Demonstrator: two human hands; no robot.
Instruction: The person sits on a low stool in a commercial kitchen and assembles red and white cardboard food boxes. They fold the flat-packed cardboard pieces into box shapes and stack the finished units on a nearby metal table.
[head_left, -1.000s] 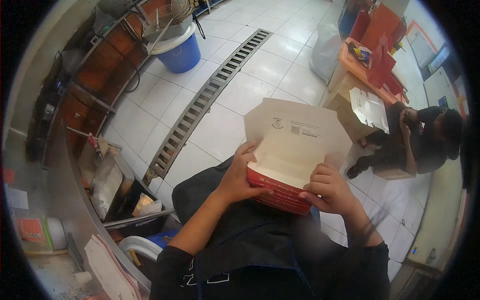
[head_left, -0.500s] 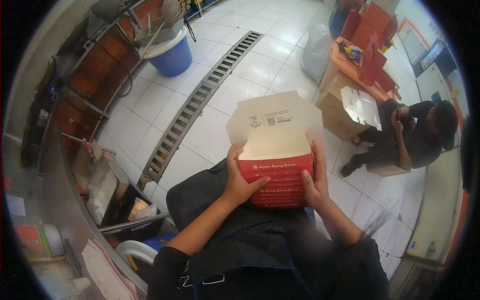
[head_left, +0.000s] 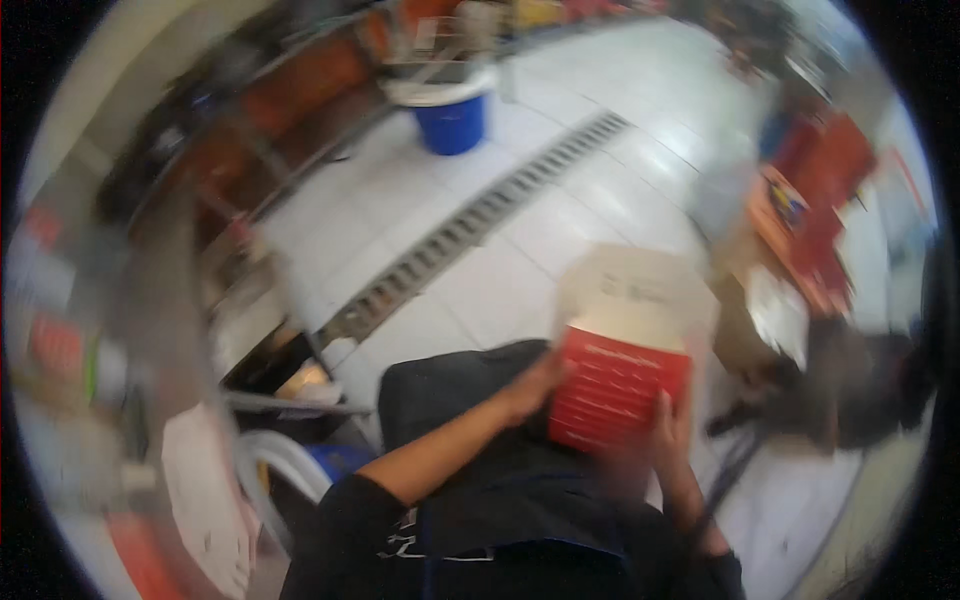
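Gripping the red carton (head_left: 618,390) by its sides above the lap, the left hand (head_left: 530,385) and right hand (head_left: 668,425) were clamped on it — its pale lid (head_left: 632,296) stood open — so a loosened grip risked dropping it onto the tiled floor (head_left: 500,270).

The box (head_left: 622,385) at centre right looks like matt paperboard — red on its outer wall, pale cream inside its raised flap. The floor (head_left: 560,170) across the upper middle is glossy pale tile, crossed by a dull grey metal drain grate (head_left: 480,225). The blue bucket (head_left: 452,118) at the upper middle looks like smooth plastic. The dark sleeve (head_left: 345,515) at the lower centre is matt cloth — blur hides finer texture.
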